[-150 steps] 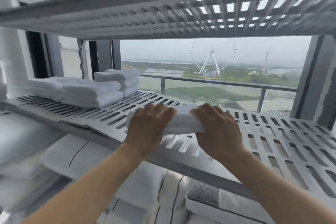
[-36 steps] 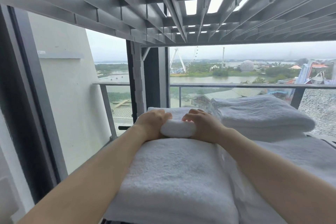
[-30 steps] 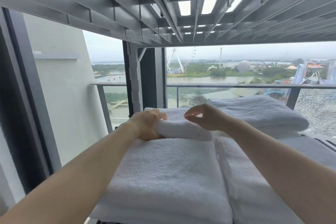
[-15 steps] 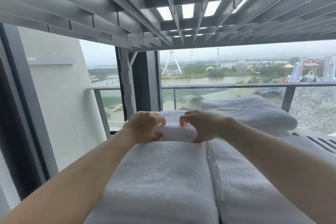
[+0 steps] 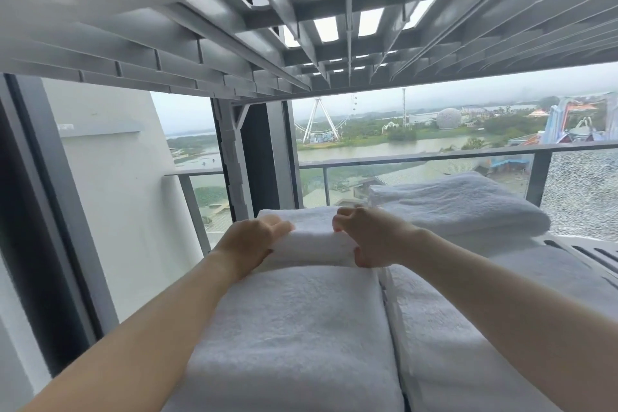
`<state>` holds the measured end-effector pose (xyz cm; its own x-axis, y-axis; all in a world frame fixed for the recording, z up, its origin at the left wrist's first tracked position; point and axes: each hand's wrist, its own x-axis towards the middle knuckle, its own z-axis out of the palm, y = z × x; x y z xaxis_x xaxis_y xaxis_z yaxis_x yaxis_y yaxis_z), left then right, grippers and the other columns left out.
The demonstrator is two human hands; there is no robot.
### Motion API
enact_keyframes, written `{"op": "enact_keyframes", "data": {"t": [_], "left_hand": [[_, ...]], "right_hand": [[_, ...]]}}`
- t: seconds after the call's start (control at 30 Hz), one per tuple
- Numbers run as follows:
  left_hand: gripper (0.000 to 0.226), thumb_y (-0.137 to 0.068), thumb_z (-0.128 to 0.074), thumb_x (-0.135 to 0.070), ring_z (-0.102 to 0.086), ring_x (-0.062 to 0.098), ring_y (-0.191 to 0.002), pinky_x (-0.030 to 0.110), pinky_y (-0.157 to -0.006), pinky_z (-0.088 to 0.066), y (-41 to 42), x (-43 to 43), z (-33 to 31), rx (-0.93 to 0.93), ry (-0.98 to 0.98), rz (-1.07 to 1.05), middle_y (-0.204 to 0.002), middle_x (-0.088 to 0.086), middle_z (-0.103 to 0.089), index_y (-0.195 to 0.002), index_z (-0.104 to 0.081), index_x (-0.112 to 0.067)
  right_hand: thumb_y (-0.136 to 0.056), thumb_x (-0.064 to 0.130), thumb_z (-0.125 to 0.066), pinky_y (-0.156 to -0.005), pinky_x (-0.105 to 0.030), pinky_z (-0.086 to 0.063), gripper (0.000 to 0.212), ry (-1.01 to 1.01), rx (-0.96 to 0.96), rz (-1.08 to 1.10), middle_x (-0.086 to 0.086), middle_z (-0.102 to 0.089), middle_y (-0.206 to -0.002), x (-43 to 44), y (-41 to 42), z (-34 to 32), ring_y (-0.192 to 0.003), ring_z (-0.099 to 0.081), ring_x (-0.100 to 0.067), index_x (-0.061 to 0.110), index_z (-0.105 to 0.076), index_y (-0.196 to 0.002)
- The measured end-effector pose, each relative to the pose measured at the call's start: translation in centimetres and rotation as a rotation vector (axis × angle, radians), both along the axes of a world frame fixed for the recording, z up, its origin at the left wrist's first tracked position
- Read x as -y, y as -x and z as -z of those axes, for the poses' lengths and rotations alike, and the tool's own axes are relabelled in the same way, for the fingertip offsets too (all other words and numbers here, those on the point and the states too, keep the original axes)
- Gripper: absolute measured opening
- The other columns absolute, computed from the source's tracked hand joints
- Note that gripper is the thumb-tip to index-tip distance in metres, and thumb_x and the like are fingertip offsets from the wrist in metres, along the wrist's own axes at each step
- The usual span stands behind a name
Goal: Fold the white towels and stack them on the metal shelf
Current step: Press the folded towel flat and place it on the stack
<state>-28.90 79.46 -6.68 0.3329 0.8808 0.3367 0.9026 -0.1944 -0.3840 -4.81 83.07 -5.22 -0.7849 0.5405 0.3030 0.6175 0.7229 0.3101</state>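
At centre frame in the head view, a small folded towel (image 5: 312,242) lay on top of a large folded towel (image 5: 294,338) on the metal shelf (image 5: 588,252), with the slatted tier above (image 5: 301,37) close overhead. The left hand (image 5: 249,244) curled round the small towel's left end, thumb over its top edge. The right hand (image 5: 371,237) cupped the right end, fingers bent and clasping it from above and the side. A second pile (image 5: 461,204) sat to the upper right, and another folded towel (image 5: 468,344) lay just beside the large one. The step looked like squaring the small towel on the stack; doing it well would mean easing both ends evenly, aligning its far edge with the towel beneath, then pressing flat before letting go.
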Motion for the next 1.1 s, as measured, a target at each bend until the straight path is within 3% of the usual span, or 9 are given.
{"op": "enact_keyframes", "data": {"t": [0.1, 0.3, 0.43, 0.5, 0.63, 0.83, 0.97, 1.1], "left_hand": [[0.029, -0.085, -0.055, -0.020, -0.061, 0.022, -0.091, 0.034, -0.076, -0.051, -0.3, -0.1, 0.7, 0.070, 0.077, 0.045, -0.110, -0.002, -0.056, -0.113, -0.046, -0.021], [0.044, -0.083, -0.059, -0.031, -0.058, 0.015, -0.098, 0.032, -0.077, -0.051, 0.5, -0.3, 0.3, 0.087, 0.144, 0.043, -0.120, -0.008, -0.053, -0.123, -0.041, -0.030], [0.048, -0.080, -0.063, -0.034, -0.057, 0.013, -0.100, 0.032, -0.078, -0.052, 0.9, -0.5, 0.7, 0.096, 0.131, 0.024, -0.118, -0.012, -0.052, -0.120, -0.038, -0.036], [0.044, -0.080, -0.065, -0.037, -0.058, 0.014, -0.095, 0.033, -0.076, -0.053, 1.2, -0.5, 0.7, 0.078, 0.097, 0.016, -0.114, -0.012, -0.054, -0.116, -0.040, -0.035], [0.041, -0.081, -0.061, -0.036, -0.060, 0.020, -0.092, 0.037, -0.075, -0.052, 2.2, -0.4, 1.0, 0.100, 0.033, -0.036, -0.113, -0.006, -0.056, -0.117, -0.042, -0.028], [0.065, -0.072, -0.054, -0.068, -0.054, 0.015, -0.102, 0.036, -0.080, -0.051, 1.8, -0.7, 1.0, 0.155, 0.111, -0.004, -0.117, -0.008, -0.050, -0.124, -0.038, -0.032], [0.069, -0.075, -0.065, -0.048, -0.042, 0.017, -0.117, 0.038, -0.089, -0.047, 1.2, -1.1, 1.1, 0.124, 0.181, -0.039, -0.128, -0.004, -0.039, -0.131, -0.029, -0.030], [0.076, -0.076, -0.066, -0.047, -0.032, 0.021, -0.124, 0.045, -0.096, -0.039, 0.8, -1.4, 1.7, 0.045, 0.176, -0.082, -0.133, 0.001, -0.030, -0.135, -0.021, -0.030]], "right_hand": [[-0.081, 0.016, -0.060, -0.076, -0.021, -0.038, 0.040, 0.089, 0.078, -0.005, -0.003, -0.050, -0.116, -0.4, 0.2, 0.8, -0.102, -0.050, -0.019, 0.013, -0.048, -0.119], [-0.074, 0.009, -0.059, -0.071, -0.022, -0.035, 0.046, 0.019, 0.153, -0.034, -0.005, -0.038, -0.111, -1.0, 0.5, 1.4, -0.099, -0.040, -0.018, 0.012, -0.039, -0.116], [-0.081, 0.006, -0.053, -0.076, -0.034, -0.050, 0.040, -0.034, 0.150, -0.035, -0.007, -0.037, -0.112, -1.4, 1.3, 2.3, -0.101, -0.039, -0.023, 0.012, -0.036, -0.117], [-0.085, 0.007, -0.048, -0.080, -0.037, -0.050, 0.037, -0.037, 0.128, -0.057, -0.009, -0.038, -0.115, -1.6, 1.9, 2.4, -0.104, -0.039, -0.025, 0.010, -0.037, -0.120], [-0.085, 0.015, -0.051, -0.081, -0.025, -0.038, 0.034, -0.028, 0.017, -0.105, -0.009, -0.044, -0.114, -2.0, 2.5, 2.3, -0.102, -0.044, -0.025, 0.010, -0.045, -0.118], [-0.076, 0.036, -0.069, -0.082, -0.026, -0.038, 0.056, 0.069, -0.060, -0.035, -0.005, -0.042, -0.120, -2.3, 1.4, 2.4, -0.109, -0.040, -0.022, 0.014, -0.043, -0.120], [-0.079, 0.026, -0.064, -0.070, -0.030, -0.037, 0.056, 0.019, 0.022, 0.016, -0.004, -0.035, -0.121, -2.5, 1.9, 2.4, -0.110, -0.037, -0.021, 0.017, -0.034, -0.125], [-0.087, 0.013, -0.048, -0.077, -0.041, -0.042, 0.051, -0.071, 0.127, 0.074, -0.010, -0.032, -0.130, -2.7, 2.7, 3.3, -0.115, -0.037, -0.027, 0.014, -0.027, -0.134]]}}
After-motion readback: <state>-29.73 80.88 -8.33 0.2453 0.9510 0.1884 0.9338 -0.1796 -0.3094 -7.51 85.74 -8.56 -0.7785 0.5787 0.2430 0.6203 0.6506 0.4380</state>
